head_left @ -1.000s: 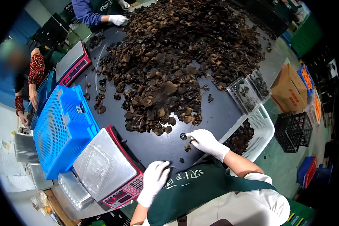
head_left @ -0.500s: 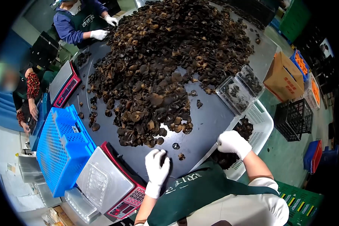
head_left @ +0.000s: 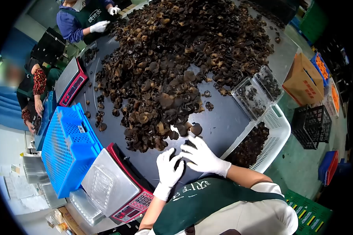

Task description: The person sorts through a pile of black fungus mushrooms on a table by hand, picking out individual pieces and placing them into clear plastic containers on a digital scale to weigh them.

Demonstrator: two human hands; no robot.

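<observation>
Fungus (head_left: pixel 164 55): heaped on desk (head_left: pixel 223 127) | Left hand (head_left: pixel 169 169): loosely open, fingers bent | Right hand (head_left: pixel 202 156): fingers spread, beside left | Risk: a wide right-arm swing could knock the edge-set box (head_left: pixel 244 107) into the basket (head_left: pixel 279 129)

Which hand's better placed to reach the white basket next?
Likely the right hand: it is nearer the white basket, while the left hand lies farther over, toward the near scale.

Single head-height view, forward and down across the table (head_left: pixel 222 127)
</observation>
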